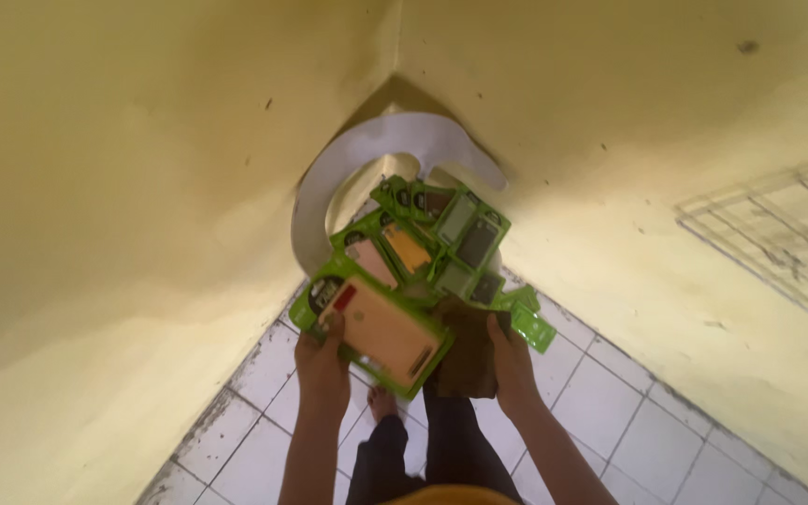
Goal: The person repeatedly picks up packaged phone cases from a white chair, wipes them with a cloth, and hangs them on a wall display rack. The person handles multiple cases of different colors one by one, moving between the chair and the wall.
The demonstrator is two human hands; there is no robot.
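Observation:
I look down into a room corner, holding a heap of green blister packs (pixel 427 248), each with a phone case inside. My left hand (pixel 322 367) grips the nearest pack (pixel 373 327), which holds a pale orange case. My right hand (pixel 509 360) supports the right side of the heap, together with a brown piece of cardboard or cloth (pixel 468 353) underneath. A small green pack (pixel 532 327) sticks out beside my right hand. The packs further away show pink, orange and grey cases.
A white C-shaped foam or plastic piece (pixel 395 140) stands in the corner behind the heap. Yellow walls (pixel 142 187) meet there. The floor has white tiles (pixel 628 421) with dirty joints. My legs and a bare foot (pixel 382 402) show below. A window's light falls on the right wall (pixel 778 234).

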